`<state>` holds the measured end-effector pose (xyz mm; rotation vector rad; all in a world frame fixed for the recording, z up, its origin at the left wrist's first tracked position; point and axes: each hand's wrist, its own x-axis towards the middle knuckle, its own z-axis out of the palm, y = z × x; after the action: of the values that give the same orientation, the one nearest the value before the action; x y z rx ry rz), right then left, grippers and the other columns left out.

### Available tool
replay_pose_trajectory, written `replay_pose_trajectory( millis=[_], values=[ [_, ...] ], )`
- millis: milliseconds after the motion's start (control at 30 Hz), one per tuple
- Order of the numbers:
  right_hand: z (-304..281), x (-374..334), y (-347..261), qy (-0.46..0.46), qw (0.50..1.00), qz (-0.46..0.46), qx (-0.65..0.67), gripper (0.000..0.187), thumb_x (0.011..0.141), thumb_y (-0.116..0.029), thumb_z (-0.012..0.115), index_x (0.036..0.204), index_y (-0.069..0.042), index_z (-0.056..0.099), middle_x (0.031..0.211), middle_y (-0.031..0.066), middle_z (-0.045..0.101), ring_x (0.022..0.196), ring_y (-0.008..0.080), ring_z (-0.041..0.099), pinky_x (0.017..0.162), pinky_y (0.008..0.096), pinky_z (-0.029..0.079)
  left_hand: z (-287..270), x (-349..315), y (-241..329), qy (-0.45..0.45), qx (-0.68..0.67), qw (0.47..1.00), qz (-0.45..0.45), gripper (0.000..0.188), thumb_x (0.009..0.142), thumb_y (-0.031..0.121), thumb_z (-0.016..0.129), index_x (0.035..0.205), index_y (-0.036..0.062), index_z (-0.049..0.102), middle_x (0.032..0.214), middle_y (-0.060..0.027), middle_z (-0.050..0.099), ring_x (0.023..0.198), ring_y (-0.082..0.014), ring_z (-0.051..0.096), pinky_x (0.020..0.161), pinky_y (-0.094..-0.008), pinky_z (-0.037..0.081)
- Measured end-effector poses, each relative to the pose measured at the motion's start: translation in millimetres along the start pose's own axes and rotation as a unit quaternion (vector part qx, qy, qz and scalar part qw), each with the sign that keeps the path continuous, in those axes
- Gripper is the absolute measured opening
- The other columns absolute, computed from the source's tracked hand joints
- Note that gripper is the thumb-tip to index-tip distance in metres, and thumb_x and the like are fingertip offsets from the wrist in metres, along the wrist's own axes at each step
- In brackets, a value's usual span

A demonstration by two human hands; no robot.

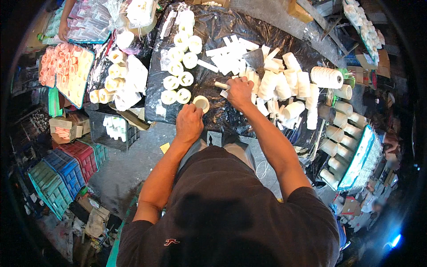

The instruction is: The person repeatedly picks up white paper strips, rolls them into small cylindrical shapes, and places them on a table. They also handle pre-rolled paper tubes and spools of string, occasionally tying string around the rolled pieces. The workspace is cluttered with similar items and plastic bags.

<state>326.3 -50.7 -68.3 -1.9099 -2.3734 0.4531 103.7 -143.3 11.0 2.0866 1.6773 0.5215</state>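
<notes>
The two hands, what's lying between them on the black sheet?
Head view: only bare black sheet between the left hand, by a small white roll, and the right hand.

Large spool of white twine point(327, 77) at right of the black plastic sheet point(213, 31); row of cream thread cones point(341, 129) beside a long teal-edged tray point(358, 158). Stacked plastic crates, red point(82, 156), blue point(66, 168) and green point(49, 187), on the grey floor at left. Tray of pink rolls point(60, 62) upper left, clear plastic bags point(89, 20) above it, another person's hand point(63, 30) beside them.
</notes>
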Motion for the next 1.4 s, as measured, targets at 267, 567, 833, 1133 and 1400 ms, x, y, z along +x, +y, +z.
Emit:
replay_pose_trajectory(
  millis=[267,567,833,1133,1400],
  values=[
    [-69.6,-48.7,-8.8,0.088,0.953,0.010,0.289,0.025,0.086,-0.016,0.076,0.109,-0.007,0.069,0.098,0.0152,0.066,0.084,0.0361,0.065,0.073,0.0408,0.053,-1.8,6.0,-2.0,0.048,-0.005,0.999,0.002,0.013,0.084,0.008,0.073,0.096,0.0050,0.068,0.088,-0.0124,0.061,0.084,-0.0336,0.061,0.070,-0.0457,0.051],
    [-71.5,-67.8,-66.8,0.064,0.917,-0.047,0.390,0.023,0.087,-0.011,0.073,0.106,0.000,0.068,0.092,0.0176,0.066,0.078,0.0330,0.066,0.068,0.0415,0.054,11.6,-6.0,-4.1,0.074,-0.039,0.995,0.055,0.018,0.081,0.008,0.076,0.097,0.0056,0.068,0.088,-0.0107,0.057,0.082,-0.0314,0.058,0.069,-0.0442,0.048],
    [-57.3,-59.8,-87.3,0.082,0.925,-0.122,0.351,0.021,0.081,-0.009,0.070,0.101,-0.001,0.066,0.092,0.0177,0.063,0.084,0.0391,0.065,0.073,0.0475,0.055,11.7,-11.1,-18.5,0.075,-0.038,0.991,0.106,0.026,0.079,0.008,0.078,0.104,0.0068,0.070,0.092,-0.0080,0.057,0.084,-0.0290,0.056,0.074,-0.0423,0.045],
    [-63.0,-97.7,-31.6,-0.064,0.978,-0.027,0.197,0.022,0.083,-0.022,0.071,0.094,-0.003,0.071,0.092,0.0170,0.066,0.079,0.0381,0.067,0.071,0.0491,0.055,-2.7,4.4,-18.2,0.058,-0.002,0.987,0.148,0.028,0.076,0.002,0.075,0.103,0.0071,0.066,0.106,-0.0077,0.064,0.100,-0.0318,0.058,0.084,-0.0464,0.044],
    [-23.3,-78.3,-8.3,0.050,0.998,-0.028,0.008,0.014,0.088,-0.022,0.066,0.088,-0.008,0.068,0.088,0.0100,0.064,0.090,0.0294,0.061,0.075,0.0480,0.042,-14.1,33.8,-24.4,-0.053,0.048,0.964,0.255,0.029,0.078,0.003,0.065,0.107,0.0071,0.065,0.121,-0.0066,0.065,0.114,-0.0321,0.057,0.091,-0.0482,0.044]
  ],
)
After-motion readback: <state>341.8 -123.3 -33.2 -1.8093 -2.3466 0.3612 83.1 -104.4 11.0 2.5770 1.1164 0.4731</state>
